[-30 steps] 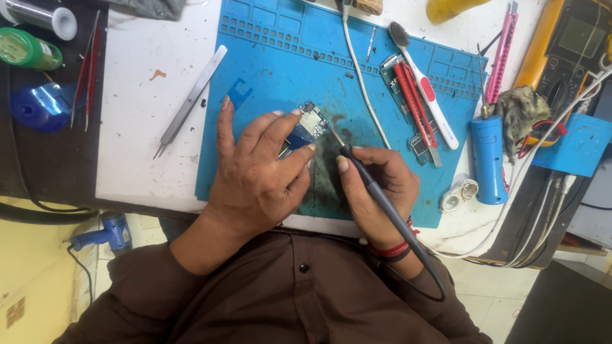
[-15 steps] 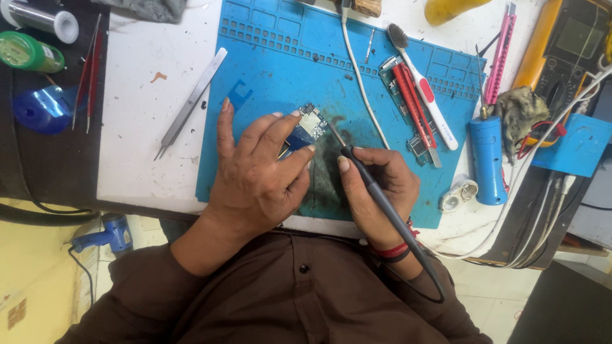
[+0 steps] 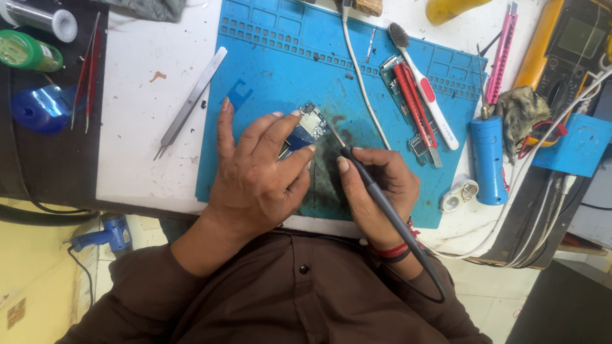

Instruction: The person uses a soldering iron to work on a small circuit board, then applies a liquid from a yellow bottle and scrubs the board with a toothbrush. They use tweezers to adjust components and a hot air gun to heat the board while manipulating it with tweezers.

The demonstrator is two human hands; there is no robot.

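Note:
My left hand (image 3: 258,169) lies on a blue work mat (image 3: 274,64) and pins a small circuit board (image 3: 307,124) between its fingertips. My right hand (image 3: 376,185) grips a dark soldering iron (image 3: 373,188) like a pen. Its thin tip touches the board's right edge. The iron's black cable runs back past my wrist, which wears a red band. Part of the board is hidden under my left fingers. A dark burnt stain marks the mat beneath both hands.
Long steel tweezers (image 3: 191,102) lie on the white table left of the mat. On the mat's right are a toothbrush (image 3: 424,86), red-handled tools (image 3: 411,102) and a blue cylinder (image 3: 488,159). A yellow meter (image 3: 567,44), a grey rag (image 3: 519,108), cables and a pink knife (image 3: 500,57) crowd the right side.

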